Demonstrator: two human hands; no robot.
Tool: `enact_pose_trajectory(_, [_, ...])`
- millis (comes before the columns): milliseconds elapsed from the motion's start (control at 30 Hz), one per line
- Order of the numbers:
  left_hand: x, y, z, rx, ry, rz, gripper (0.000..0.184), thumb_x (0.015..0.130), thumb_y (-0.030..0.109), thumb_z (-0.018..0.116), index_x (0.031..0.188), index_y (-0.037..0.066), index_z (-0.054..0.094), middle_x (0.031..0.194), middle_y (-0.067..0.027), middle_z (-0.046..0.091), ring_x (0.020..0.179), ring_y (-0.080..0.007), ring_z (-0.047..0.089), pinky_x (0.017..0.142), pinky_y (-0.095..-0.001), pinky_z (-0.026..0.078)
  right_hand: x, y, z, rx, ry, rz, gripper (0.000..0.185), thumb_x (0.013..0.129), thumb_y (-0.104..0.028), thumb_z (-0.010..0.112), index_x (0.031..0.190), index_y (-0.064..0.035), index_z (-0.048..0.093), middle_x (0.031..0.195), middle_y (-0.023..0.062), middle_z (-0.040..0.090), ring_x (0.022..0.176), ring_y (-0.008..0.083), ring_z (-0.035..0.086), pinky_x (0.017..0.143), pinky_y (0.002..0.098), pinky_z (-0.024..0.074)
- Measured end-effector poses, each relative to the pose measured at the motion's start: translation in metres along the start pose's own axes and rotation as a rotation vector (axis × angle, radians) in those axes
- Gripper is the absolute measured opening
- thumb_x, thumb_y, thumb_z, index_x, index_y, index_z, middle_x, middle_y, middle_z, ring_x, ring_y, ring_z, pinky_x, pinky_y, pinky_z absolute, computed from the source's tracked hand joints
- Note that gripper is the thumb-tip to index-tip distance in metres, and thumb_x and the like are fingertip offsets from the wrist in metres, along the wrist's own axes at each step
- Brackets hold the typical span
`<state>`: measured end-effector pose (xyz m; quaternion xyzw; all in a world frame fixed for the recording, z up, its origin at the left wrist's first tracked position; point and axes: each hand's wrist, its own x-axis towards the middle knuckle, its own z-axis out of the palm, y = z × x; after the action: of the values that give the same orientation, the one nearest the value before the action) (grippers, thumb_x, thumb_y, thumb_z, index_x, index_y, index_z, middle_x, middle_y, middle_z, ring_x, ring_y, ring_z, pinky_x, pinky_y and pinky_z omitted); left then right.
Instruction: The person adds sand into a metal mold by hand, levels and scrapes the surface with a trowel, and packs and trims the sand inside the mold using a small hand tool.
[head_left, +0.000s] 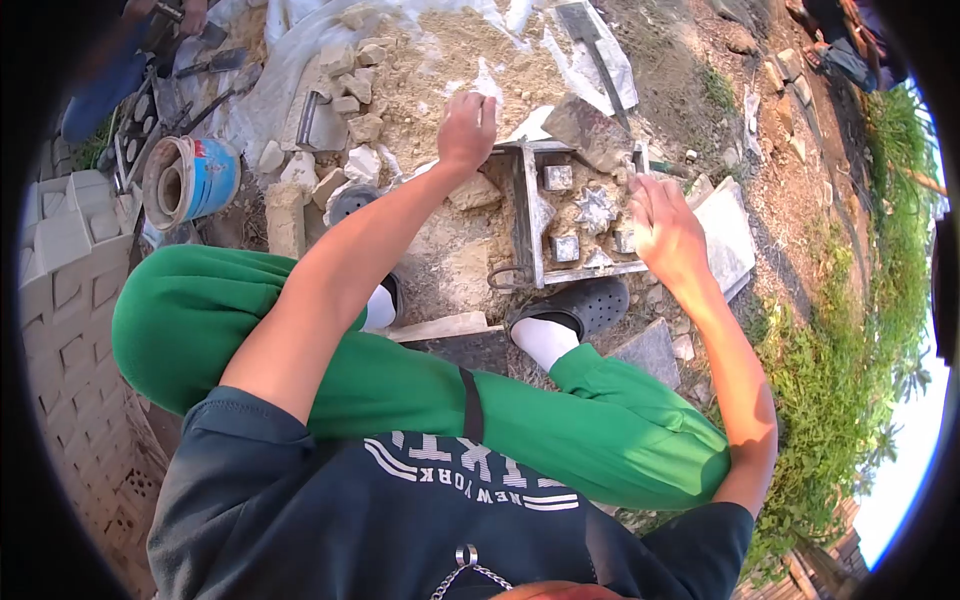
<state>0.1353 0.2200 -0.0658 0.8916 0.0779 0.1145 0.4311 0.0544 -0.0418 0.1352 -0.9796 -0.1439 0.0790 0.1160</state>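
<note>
My right hand (668, 225) is wrapped round the handle end of a trowel (588, 132), whose flat, dusty blade lies over the far side of a metal mold (532, 215). This rectangular mold has upright walls, small square blocks inside and a star-shaped piece (596, 209) in the middle. A ring handle (508, 276) sticks out at its near left corner. Left of the mold, my left hand (467, 132) hovers over pale, sandy material (430, 65) with its fingers curled together; whatever may be in them is hidden.
A blue bucket (212, 178) stands at left, near stacked pale blocks (75, 290). Broken chunks (345, 90) lie beside the sand. A long-handled tool (605, 80) rests beyond the mold. My clog (590, 305) is close to its near edge. Another person's hand (193, 15) shows top left.
</note>
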Motion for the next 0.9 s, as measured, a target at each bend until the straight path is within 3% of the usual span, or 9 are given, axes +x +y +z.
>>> enact_pose_trajectory(33, [-0.002, -0.018, -0.009, 0.013, 0.016, -0.016, 0.022, 0.093, 0.027, 0.058, 0.092, 0.005, 0.062, 0.097, -0.0127, 0.061, 0.095, -0.0305, 0.059, 0.087, -0.0428, 0.046, 0.028, -0.007, 0.011, 0.01, -0.013, -0.019, 0.033, 0.095, -0.023, 0.051, 0.121, -0.0035, 0.056, 0.109, 0.0178, 0.059, 0.096, 0.0391, 0.062, 0.081, 0.045, 0.0517])
enact_pose_trajectory(100, [-0.014, -0.043, -0.026, 0.022, 0.005, -0.466, 0.027, 0.089, 0.03, 0.06, 0.102, 0.005, 0.06, 0.102, -0.0142, 0.06, 0.1, -0.0317, 0.058, 0.089, -0.0433, 0.046, 0.092, -0.003, 0.044, -0.002, -0.056, -0.028, 0.033, 0.096, -0.025, 0.048, 0.121, -0.0039, 0.055, 0.113, 0.0216, 0.059, 0.095, 0.041, 0.063, 0.082, 0.046, 0.0524])
enact_pose_trajectory(133, [-0.024, -0.056, -0.034, 0.03, 0.023, -0.482, 0.027, 0.089, 0.03, 0.06, 0.102, 0.005, 0.06, 0.102, -0.0142, 0.06, 0.1, -0.0317, 0.058, 0.089, -0.0433, 0.046, 0.124, 0.002, 0.068, -0.016, -0.088, -0.015, 0.034, 0.096, -0.026, 0.047, 0.121, -0.0042, 0.055, 0.115, 0.0233, 0.058, 0.096, 0.0417, 0.063, 0.083, 0.0472, 0.0525])
enact_pose_trajectory(233, [-0.052, -0.078, -0.051, 0.084, -0.175, -0.463, 0.034, 0.084, 0.029, 0.062, 0.108, 0.005, 0.059, 0.103, -0.0145, 0.059, 0.103, -0.0318, 0.058, 0.089, -0.0438, 0.046, 0.192, -0.006, 0.099, -0.116, -0.066, 0.097, 0.034, 0.096, -0.024, 0.043, 0.118, -0.0008, 0.054, 0.116, 0.0255, 0.058, 0.099, 0.0427, 0.063, 0.084, 0.0497, 0.0524])
enact_pose_trajectory(300, [-0.068, -0.08, -0.059, 0.243, -0.256, -0.022, 0.039, 0.079, 0.026, 0.064, 0.112, 0.007, 0.058, 0.104, -0.0142, 0.059, 0.103, -0.032, 0.058, 0.089, -0.044, 0.047, 0.225, 0.002, 0.116, -0.133, -0.067, 0.144, 0.033, 0.096, -0.023, 0.043, 0.116, 0.001, 0.054, 0.117, 0.0264, 0.058, 0.1, 0.0429, 0.063, 0.084, 0.0503, 0.0523])
enact_pose_trajectory(400, [-0.067, -0.079, -0.064, 0.283, -0.246, 0.094, 0.035, 0.077, 0.023, 0.065, 0.107, 0.006, 0.063, 0.101, -0.0129, 0.063, 0.097, -0.031, 0.061, 0.088, -0.0418, 0.049, 0.239, 0.011, 0.136, -0.156, -0.052, 0.217, 0.031, 0.094, -0.019, 0.045, 0.113, 0.0049, 0.053, 0.116, 0.0287, 0.057, 0.1, 0.0434, 0.064, 0.084, 0.05, 0.0524])
enact_pose_trajectory(533, [-0.05, -0.093, -0.063, 0.197, -0.359, 0.137, 0.025, 0.078, 0.017, 0.064, 0.099, 0.006, 0.066, 0.097, -0.0106, 0.063, 0.097, -0.0304, 0.061, 0.086, -0.0411, 0.05, 0.229, 0.009, 0.172, -0.092, -0.091, 0.224, 0.03, 0.092, -0.014, 0.046, 0.114, 0.0042, 0.053, 0.112, 0.0279, 0.056, 0.094, 0.0437, 0.064, 0.081, 0.051, 0.0524])
enact_pose_trajectory(700, [-0.042, -0.098, -0.065, 0.108, -0.43, 0.174, 0.019, 0.077, 0.015, 0.063, 0.094, 0.006, 0.066, 0.1, -0.0095, 0.063, 0.098, -0.0301, 0.061, 0.084, -0.0412, 0.05, 0.222, -0.004, 0.178, 0.02, -0.09, -0.001, 0.031, 0.094, -0.02, 0.045, 0.114, 0.0021, 0.054, 0.109, 0.0263, 0.057, 0.092, 0.0439, 0.064, 0.078, 0.0522, 0.0521])
enact_pose_trajectory(900, [-0.046, -0.082, -0.066, 0.035, -0.405, 0.099, 0.019, 0.081, 0.021, 0.064, 0.093, 0.007, 0.066, 0.103, -0.0099, 0.062, 0.097, -0.0304, 0.06, 0.084, -0.0408, 0.05, 0.293, -0.025, 0.186, 0.018, 0.027, 0.11, 0.031, 0.094, -0.019, 0.046, 0.113, 0.0032, 0.056, 0.107, 0.0274, 0.058, 0.092, 0.0439, 0.064, 0.078, 0.0516, 0.0523])
